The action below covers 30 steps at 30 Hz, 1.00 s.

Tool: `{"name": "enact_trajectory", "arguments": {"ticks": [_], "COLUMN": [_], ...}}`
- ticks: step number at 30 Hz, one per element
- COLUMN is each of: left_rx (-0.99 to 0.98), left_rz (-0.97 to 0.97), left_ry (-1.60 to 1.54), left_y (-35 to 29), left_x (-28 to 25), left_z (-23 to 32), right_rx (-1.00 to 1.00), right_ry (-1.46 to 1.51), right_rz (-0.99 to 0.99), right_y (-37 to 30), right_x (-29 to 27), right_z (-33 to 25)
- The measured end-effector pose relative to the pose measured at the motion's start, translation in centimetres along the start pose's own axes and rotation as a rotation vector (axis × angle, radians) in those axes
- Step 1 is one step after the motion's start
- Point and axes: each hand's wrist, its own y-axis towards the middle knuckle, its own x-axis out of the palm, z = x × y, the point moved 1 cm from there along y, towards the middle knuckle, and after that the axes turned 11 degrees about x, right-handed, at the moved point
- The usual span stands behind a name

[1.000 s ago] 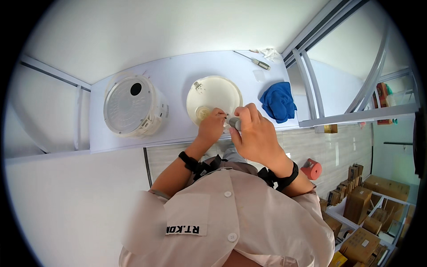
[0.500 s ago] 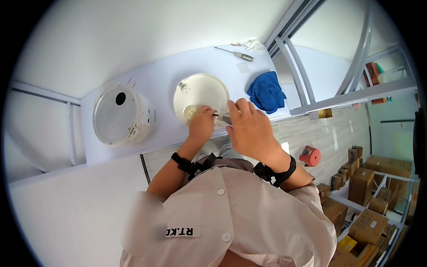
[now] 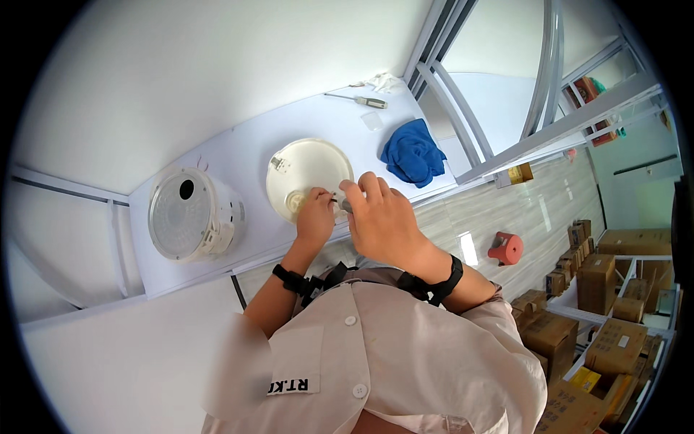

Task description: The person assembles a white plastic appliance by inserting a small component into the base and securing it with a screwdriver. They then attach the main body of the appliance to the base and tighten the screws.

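Note:
A white round bowl-shaped housing [image 3: 311, 163] rests on the table, its hollow inside facing up. At its near right rim, my right hand [image 3: 387, 224] is wrapped round the grey handle of a screwdriver [image 3: 346, 206], whose dark shaft points left. My left hand [image 3: 316, 217] is closed in a pinch right by the screwdriver's tip, over the near edge of the housing. Whatever sits between the left fingertips is too small to make out.
To the left stands a white drum-shaped appliance [image 3: 184, 213] with a dark round hole. A blue cloth [image 3: 413, 153] lies crumpled on the right, and another screwdriver [image 3: 372, 103] lies behind. A metal frame [image 3: 463, 119] borders the table's right end; a red stool [image 3: 506, 248] stands on the floor.
The whole view has shifted, so the table's things sit lower and more to the left. Both hands stay at the housing's near rim, the screwdriver still in the right hand.

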Motion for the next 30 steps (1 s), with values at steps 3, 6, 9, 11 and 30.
{"name": "enact_trajectory", "arguments": {"ticks": [3, 6, 9, 11, 30], "left_rx": [-0.013, -0.012, 0.070, 0.030, -0.025], "left_rz": [-0.011, 0.023, 0.056, 0.045, 0.015], "left_ry": [0.004, -0.015, -0.034, -0.010, 0.038], "left_y": [0.0, -0.2, -0.5, -0.6, -0.5], "left_x": [0.0, 0.4, 0.6, 0.8, 0.8], "left_z": [0.2, -0.2, -0.8, -0.4, 0.6], "right_rx": [0.043, 0.327, 0.205, 0.043, 0.334], "right_ry": [-0.082, -0.159, -0.036, 0.087, -0.083], "right_rz": [-0.110, -0.543, -0.182, 0.043, -0.320], "right_y": [-0.4, 1.0, -0.4, -0.3, -0.9], "right_x": [-0.2, -1.1, -0.9, 0.0, 0.5], "right_z": [-0.4, -1.0, -0.5, 0.1, -0.8]}}
